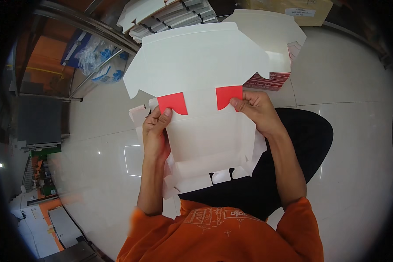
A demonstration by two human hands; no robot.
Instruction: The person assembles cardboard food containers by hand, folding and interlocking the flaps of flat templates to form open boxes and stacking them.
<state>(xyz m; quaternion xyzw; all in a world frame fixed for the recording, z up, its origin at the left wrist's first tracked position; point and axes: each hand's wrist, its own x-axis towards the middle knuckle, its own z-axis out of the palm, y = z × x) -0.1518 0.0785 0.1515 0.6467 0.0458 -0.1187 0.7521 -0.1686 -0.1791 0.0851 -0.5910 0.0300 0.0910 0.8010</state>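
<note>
A partly folded white cardboard box (192,61) is held over my lap, its wide lid panel spread away from me. Two red corner flaps are bent inward across its white inside: the left flap (174,103) and the right flap (228,96). My left hand (156,129) is closed on the box's left edge, thumb pressing on the left flap. On the opposite edge, my right hand (260,112) pinches the right flap with its thumb on top. The fingers behind the cardboard are hidden. Toward me, the box's side walls stand partly raised, with loose tabs at the near edge.
Beyond the lid lies another box (270,26), white inside with a red patterned side. A stack of flat cardboard pieces (174,19) and a brown carton (312,13) are at the back. Left of them stands a metal-framed rack (91,26) with a clear plastic bag (96,56).
</note>
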